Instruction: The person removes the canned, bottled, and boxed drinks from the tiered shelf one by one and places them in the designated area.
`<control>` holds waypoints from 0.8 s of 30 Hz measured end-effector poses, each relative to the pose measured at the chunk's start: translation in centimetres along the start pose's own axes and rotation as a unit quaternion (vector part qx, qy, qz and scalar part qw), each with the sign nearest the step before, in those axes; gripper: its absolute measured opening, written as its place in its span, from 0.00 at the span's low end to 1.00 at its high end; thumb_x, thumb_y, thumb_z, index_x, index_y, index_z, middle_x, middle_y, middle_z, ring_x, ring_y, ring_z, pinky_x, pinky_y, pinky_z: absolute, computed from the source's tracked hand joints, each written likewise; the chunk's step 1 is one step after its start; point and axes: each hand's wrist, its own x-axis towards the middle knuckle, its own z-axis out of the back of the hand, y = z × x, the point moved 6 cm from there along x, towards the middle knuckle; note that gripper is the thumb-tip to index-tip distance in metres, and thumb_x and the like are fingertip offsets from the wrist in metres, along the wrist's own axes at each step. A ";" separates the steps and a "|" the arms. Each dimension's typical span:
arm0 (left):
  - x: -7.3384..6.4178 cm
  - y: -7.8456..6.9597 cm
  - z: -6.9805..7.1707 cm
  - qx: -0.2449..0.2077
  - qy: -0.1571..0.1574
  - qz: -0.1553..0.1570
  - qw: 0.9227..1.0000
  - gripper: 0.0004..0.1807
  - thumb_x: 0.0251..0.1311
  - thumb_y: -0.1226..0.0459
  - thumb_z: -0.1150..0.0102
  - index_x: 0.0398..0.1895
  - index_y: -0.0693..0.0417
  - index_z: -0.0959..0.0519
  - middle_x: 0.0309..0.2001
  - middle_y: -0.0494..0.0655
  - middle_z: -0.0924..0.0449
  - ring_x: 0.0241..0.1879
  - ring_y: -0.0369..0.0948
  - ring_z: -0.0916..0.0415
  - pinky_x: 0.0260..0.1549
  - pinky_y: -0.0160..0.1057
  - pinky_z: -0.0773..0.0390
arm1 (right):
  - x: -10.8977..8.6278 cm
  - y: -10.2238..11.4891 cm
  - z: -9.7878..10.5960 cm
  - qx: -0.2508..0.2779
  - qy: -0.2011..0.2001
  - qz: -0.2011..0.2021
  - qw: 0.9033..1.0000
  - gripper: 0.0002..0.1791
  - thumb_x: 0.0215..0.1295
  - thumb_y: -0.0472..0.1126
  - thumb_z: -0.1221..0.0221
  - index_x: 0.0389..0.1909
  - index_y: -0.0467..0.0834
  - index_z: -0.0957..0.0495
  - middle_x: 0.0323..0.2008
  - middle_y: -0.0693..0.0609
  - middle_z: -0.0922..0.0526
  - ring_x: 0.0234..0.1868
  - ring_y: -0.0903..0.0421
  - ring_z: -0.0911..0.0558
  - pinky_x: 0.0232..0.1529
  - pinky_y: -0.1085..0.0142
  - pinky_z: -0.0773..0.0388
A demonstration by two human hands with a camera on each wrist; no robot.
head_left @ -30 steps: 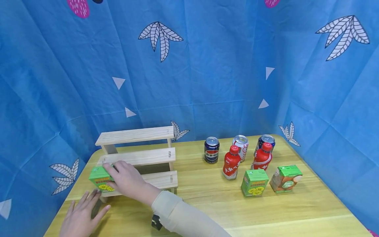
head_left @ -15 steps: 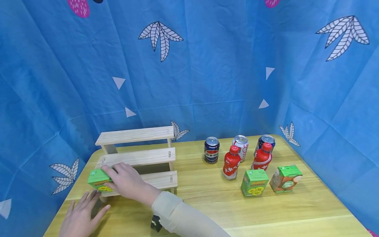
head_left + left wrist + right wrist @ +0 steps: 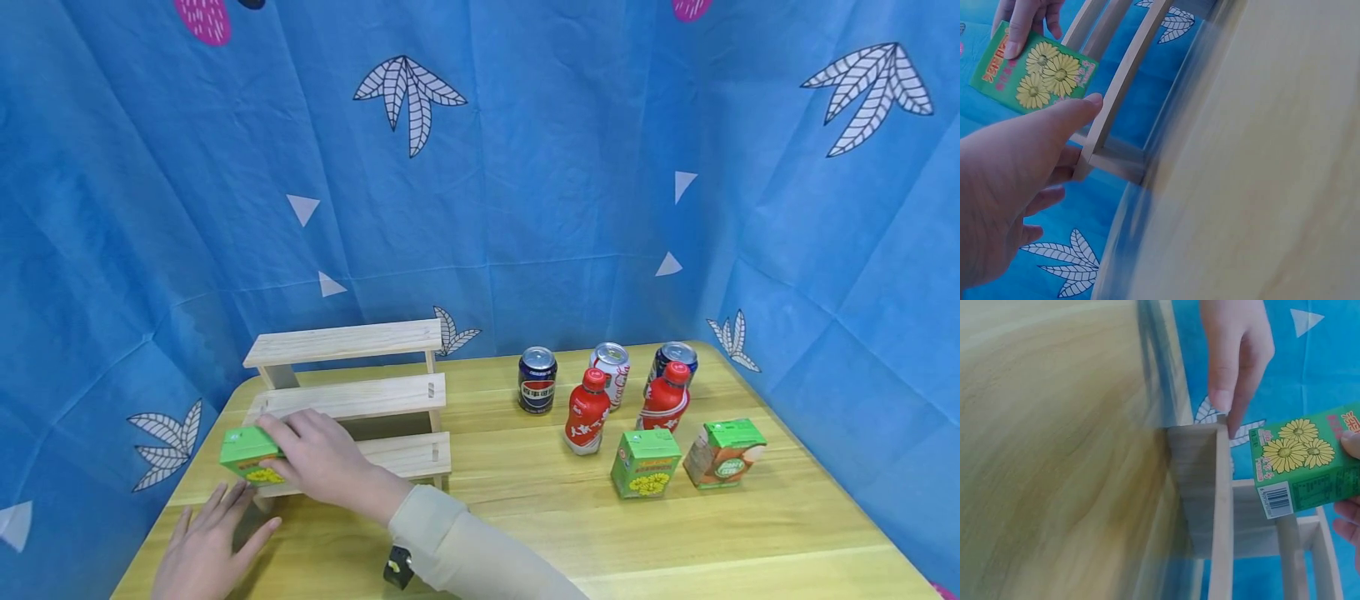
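Observation:
My right hand (image 3: 322,458) grips a green drink carton (image 3: 243,450) from above, at the left end of the lowest step of a pale wooden three-step shelf (image 3: 345,337). Yellow flowers on the carton face outward in the right wrist view, where the carton (image 3: 1300,459) overlaps the steps and its barcode end shows. My left hand (image 3: 206,546) lies low at the shelf's left end, fingers straight and thumb spread. In the right wrist view, fingertips of the left hand (image 3: 1238,350) are right at the corner of the lowest step.
On the table's right (image 3: 540,533) stand another flower carton (image 3: 647,467), a brown-and-green carton (image 3: 723,454) and two red bottles (image 3: 587,412). Behind them are a dark can (image 3: 537,383), a white can (image 3: 611,375) and another dark can (image 3: 675,354). Blue curtains surround the table.
The right hand and carton have shifted slightly left along the lowest step and are nearly still now. The left hand has stayed in place.

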 end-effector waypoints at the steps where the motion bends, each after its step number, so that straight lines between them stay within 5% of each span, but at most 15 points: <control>1: 0.0 0.0 0.0 -0.001 -0.001 -0.001 1.000 0.47 0.61 0.33 0.52 0.64 0.65 0.28 0.64 0.72 0.32 0.64 0.71 0.40 0.60 0.76 0.46 | 0.0 0.0 0.2 -0.001 -0.003 0.001 1.000 0.29 0.71 0.58 0.48 0.67 0.47 0.33 0.48 0.57 0.19 0.50 0.65 0.21 0.53 0.78 0.23; 24: -0.1 -0.1 -0.1 -0.004 0.017 0.007 1.000 0.50 0.61 0.31 0.55 0.69 0.64 0.35 0.67 0.71 0.37 0.66 0.69 0.43 0.62 0.75 0.50 | -2.4 -3.1 3.5 0.024 -0.036 -0.030 0.999 0.29 0.67 0.56 0.41 0.64 0.46 0.30 0.47 0.55 0.18 0.49 0.62 0.19 0.54 0.75 0.21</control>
